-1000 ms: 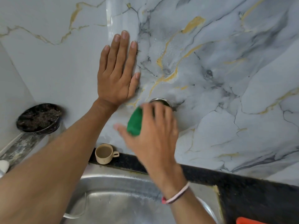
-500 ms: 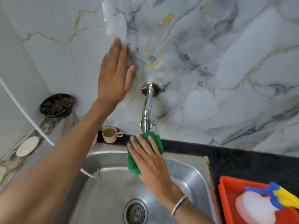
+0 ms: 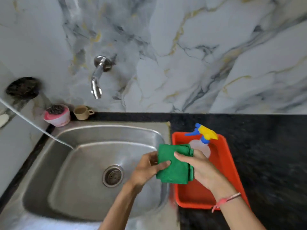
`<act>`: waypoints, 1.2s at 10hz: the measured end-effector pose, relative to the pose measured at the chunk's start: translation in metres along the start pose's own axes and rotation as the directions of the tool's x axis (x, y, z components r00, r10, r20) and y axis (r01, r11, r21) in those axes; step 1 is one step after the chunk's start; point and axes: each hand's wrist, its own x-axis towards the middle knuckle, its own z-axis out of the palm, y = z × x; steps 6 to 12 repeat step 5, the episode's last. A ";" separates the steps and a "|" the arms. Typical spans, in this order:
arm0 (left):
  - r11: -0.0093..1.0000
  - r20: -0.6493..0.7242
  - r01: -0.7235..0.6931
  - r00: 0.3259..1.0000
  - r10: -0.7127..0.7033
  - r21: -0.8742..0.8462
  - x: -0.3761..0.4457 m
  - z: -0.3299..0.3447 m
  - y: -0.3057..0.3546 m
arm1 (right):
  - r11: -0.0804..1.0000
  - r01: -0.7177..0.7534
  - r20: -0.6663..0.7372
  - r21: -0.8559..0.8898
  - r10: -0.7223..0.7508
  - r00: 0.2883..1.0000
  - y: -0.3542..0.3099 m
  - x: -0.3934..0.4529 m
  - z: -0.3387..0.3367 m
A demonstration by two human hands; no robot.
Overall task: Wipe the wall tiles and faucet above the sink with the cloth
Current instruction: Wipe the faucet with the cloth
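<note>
A folded green cloth [image 3: 174,165] is held between both hands over the right rim of the steel sink [image 3: 93,135]. My left hand [image 3: 147,170] pinches its left edge with thumb on top. My right hand [image 3: 199,166] grips its right edge. The chrome faucet [image 3: 98,77] sticks out of the grey marble wall tiles [image 3: 199,55] above the sink, well away from both hands.
An orange tray [image 3: 230,166] on the black counter [image 3: 272,155] holds a spray bottle with a blue and yellow trigger [image 3: 204,131]. A tan cup [image 3: 82,112] and a pink tub with a scrubber [image 3: 56,114] stand behind the sink. A thin hose [image 3: 33,123] runs into the basin.
My left hand left the wall and came down to the cloth. My right hand brought the cloth from the faucet down and to the right, above the sink's edge.
</note>
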 end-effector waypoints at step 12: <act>0.510 -0.219 0.193 0.976 -0.009 0.838 0.011 0.164 -0.069 | 0.525 -0.203 -0.163 -0.826 0.123 0.979 0.042 -0.007 -0.130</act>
